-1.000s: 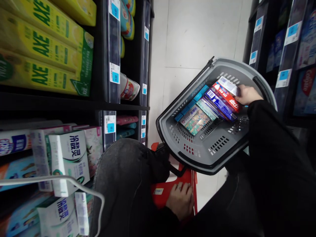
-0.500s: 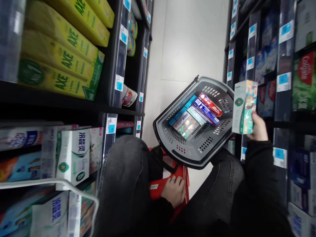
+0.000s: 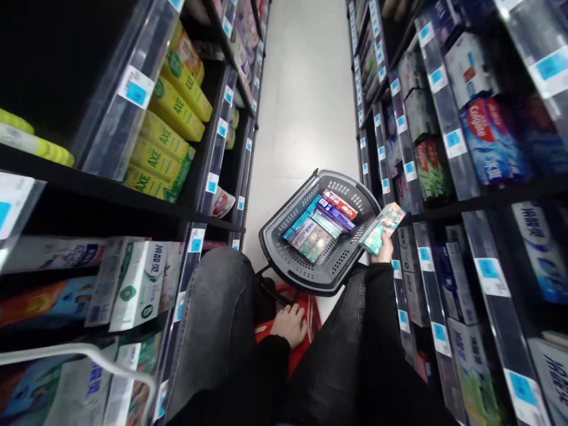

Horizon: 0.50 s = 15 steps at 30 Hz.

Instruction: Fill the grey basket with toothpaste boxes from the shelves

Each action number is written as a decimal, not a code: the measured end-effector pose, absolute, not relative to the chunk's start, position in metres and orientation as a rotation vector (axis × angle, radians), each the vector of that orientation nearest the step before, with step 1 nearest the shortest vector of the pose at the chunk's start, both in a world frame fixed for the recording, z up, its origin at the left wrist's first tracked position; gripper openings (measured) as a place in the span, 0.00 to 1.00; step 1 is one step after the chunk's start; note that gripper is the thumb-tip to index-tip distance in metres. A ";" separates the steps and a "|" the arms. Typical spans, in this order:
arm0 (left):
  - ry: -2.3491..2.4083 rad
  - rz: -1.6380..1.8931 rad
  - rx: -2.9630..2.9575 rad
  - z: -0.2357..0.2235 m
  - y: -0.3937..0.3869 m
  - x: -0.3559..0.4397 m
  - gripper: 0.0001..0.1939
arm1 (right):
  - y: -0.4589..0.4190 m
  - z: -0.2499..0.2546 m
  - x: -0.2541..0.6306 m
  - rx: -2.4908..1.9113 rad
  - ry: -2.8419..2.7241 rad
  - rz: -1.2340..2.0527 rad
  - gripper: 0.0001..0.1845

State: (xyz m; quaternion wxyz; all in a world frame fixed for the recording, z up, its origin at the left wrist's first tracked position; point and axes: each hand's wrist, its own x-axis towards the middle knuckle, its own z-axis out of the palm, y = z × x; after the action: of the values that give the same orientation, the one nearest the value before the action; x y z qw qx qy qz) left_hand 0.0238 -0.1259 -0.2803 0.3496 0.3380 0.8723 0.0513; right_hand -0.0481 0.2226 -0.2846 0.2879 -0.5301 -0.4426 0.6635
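My right hand (image 3: 384, 248) grips a patterned toothpaste box (image 3: 385, 226) by its lower end, at the right rim of a grey shopping basket (image 3: 306, 273). In the basket lie several toothpaste boxes: a red one (image 3: 339, 204), a dark blue one (image 3: 335, 216), a light blue one (image 3: 302, 217) and a patterned one (image 3: 313, 239). Between my knees, my left hand (image 3: 289, 325) rests on a red object (image 3: 310, 313), fingers spread and holding nothing. My knees and hand hide most of the red object.
A shelf on the left bears yellow AXE boxes (image 3: 166, 151) and white toothpaste boxes (image 3: 139, 284). Colgate boxes (image 3: 492, 142) stand on the right shelf (image 3: 501, 198), close to my right arm. A pale floor aisle (image 3: 306, 89) runs ahead. A white bar (image 3: 89, 352) crosses the lower left.
My view has tilted up and shows more of the aisle. The toothpaste box in my right hand has turned and moved left and down, nearer the basket rim. My left hand stays on the red object.
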 end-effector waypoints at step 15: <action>2.266 -0.118 0.918 -0.304 -0.147 0.022 0.20 | 0.289 -0.298 -0.072 -1.292 -2.263 0.986 0.30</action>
State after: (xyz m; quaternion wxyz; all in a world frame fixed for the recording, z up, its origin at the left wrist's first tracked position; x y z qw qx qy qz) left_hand 0.0225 -0.1466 -0.3040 0.3401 0.3526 0.8706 -0.0454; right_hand -0.0720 0.2887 -0.2985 0.1769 -0.4564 -0.7995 0.3482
